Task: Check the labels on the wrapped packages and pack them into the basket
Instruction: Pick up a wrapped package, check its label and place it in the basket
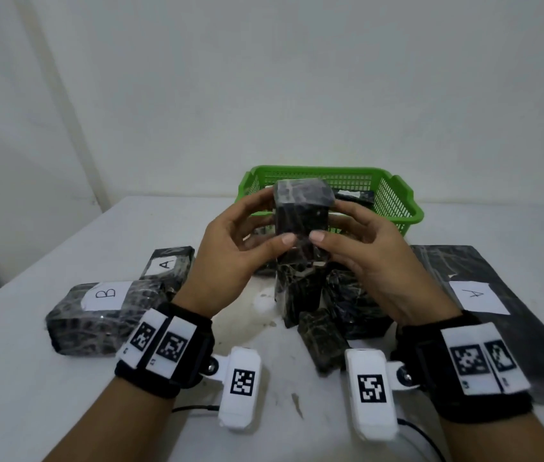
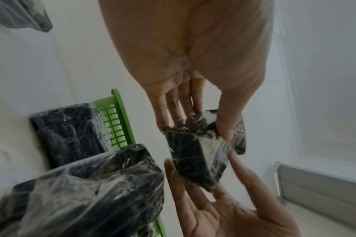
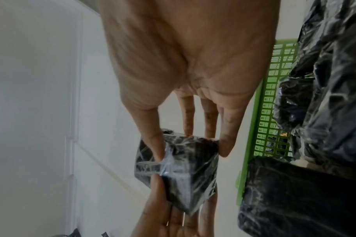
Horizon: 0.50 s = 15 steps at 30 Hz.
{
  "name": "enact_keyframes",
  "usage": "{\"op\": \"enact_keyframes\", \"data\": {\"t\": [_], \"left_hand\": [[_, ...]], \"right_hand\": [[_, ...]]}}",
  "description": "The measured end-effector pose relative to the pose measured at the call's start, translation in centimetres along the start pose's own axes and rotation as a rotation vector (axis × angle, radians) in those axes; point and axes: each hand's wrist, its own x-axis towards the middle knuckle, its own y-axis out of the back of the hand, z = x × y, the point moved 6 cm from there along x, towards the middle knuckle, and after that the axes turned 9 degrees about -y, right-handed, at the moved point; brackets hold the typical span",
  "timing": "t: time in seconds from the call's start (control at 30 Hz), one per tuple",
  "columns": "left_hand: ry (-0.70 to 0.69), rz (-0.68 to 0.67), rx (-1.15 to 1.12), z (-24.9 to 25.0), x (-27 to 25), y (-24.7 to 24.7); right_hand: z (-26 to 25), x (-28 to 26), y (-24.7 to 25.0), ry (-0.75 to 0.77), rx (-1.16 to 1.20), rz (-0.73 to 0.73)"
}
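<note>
A small black package wrapped in clear film [image 1: 302, 211] is held in the air in front of the green basket [image 1: 397, 198]. My left hand [image 1: 247, 235] pinches its left side between thumb and fingers, and my right hand [image 1: 347, 241] pinches its right side. No label shows on the faces turned toward me. The left wrist view shows the same package [image 2: 197, 154] pinched by my left hand [image 2: 193, 125] with the other hand below it. In the right wrist view the package [image 3: 181, 168] sits between my right hand's fingertips [image 3: 223, 147].
Several wrapped packages stand on the white table [image 1: 64, 411] under my hands. A package labelled B [image 1: 104, 315] and one labelled A [image 1: 167, 265] lie at the left. A flat black parcel labelled A [image 1: 483, 295] lies at the right. The basket holds at least one package [image 1: 353, 196].
</note>
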Motion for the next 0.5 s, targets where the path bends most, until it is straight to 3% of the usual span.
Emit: {"op": "enact_keyframes", "data": {"t": [0.23,0.33,0.5], "left_hand": [[-0.038,-0.132,-0.005,-0.1,-0.1,-0.6],[0.048,-0.186,-0.053,-0.4,-0.5,-1.1],[0.112,-0.107,-0.040,-0.5,-0.6,-0.7]], "right_hand": [[-0.2,-0.3,-0.9,-0.095,0.059,-0.068],[0.2,0.0,-0.4,-0.060,0.013,-0.030],[0.6,0.3,-0.5,-0.050,0.000,-0.061]]}}
